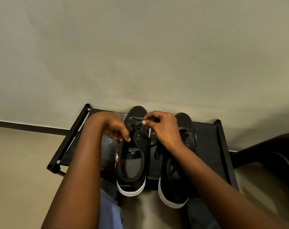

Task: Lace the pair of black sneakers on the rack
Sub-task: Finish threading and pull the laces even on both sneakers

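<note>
Two black sneakers with white soles stand side by side on a black rack (206,146), toes toward the wall. The left sneaker (132,162) has a black lace (136,128) crossing its lowest eyelets. My left hand (115,128) is at that shoe's left eyelet row, fingers curled and pinching one lace end. My right hand (163,128) hovers over the gap between the shoes and pinches the other lace end near the toe. The right sneaker (175,182) lies partly under my right forearm, with a loose lace on its tongue.
The rack stands against a pale wall (140,55) on a beige floor (16,171). A dark chair or furniture edge (272,154) sits at the right. My knees in blue trousers (109,210) are just before the rack's front edge.
</note>
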